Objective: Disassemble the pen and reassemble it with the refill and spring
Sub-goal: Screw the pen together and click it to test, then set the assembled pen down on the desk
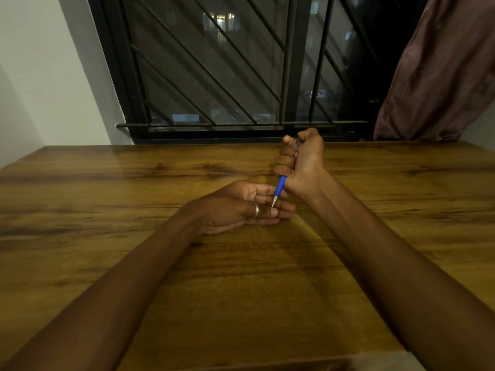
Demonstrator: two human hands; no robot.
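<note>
A pen (280,189) with a blue grip and a silver tip is held in my right hand (301,160), which is closed in a fist around the barrel. The pen's upper end and clip show near my thumb; the tip points down and toward me. My left hand (242,207) lies palm up on the wooden table (241,277) just under the tip, fingers loosely spread, a ring on one finger. The silver tip touches or hovers just above my left fingers; I cannot tell which. No refill or spring is visible apart from the pen.
The table runs up to a dark window with black metal bars (214,76) at the far edge. A brownish curtain (439,76) hangs at the upper right. A pale wall (40,76) stands at the left.
</note>
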